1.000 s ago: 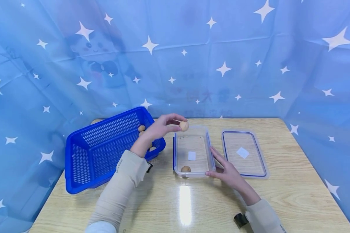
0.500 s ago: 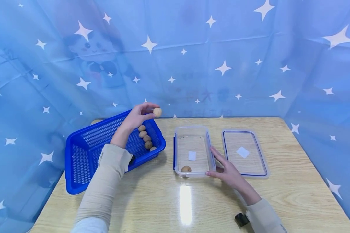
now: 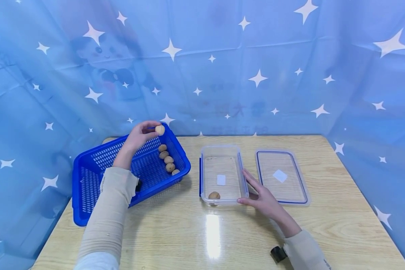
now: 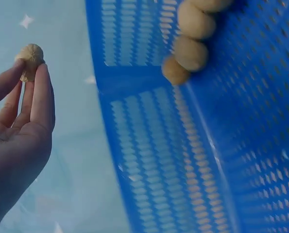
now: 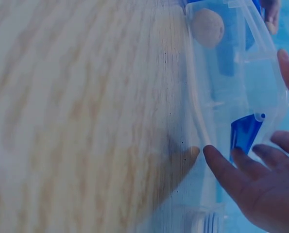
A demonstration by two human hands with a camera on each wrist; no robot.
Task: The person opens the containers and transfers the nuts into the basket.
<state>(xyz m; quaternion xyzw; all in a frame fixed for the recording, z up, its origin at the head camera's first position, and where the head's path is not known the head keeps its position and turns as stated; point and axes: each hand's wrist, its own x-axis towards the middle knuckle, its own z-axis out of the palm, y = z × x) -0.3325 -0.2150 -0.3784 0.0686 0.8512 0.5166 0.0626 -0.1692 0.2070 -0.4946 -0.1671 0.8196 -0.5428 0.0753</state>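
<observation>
My left hand (image 3: 137, 138) pinches a walnut (image 3: 160, 130) between thumb and fingertips, raised over the far right part of the blue basket (image 3: 82, 191). In the left wrist view that same walnut (image 4: 32, 60) sits at the fingertips, beside the basket's rim. Several more walnuts (image 3: 168, 159) lie in a row along the basket's right end. My right hand (image 3: 264, 198) touches the right side of the clear plastic container (image 3: 222, 202), thumb near its front corner and fingers spread along the wall. One walnut (image 3: 214, 195) lies inside, at the container's front left.
The container's clear lid (image 3: 282, 187), edged with a blue seal, lies flat on the wooden table (image 3: 175, 240) to the right. A blue curtain (image 3: 202, 67) with white stars hangs right behind the table's far edge.
My left hand, holding the walnut, has moved left from above the container to over the basket, uncovering the row of walnuts there. The right hand stays at the container.
</observation>
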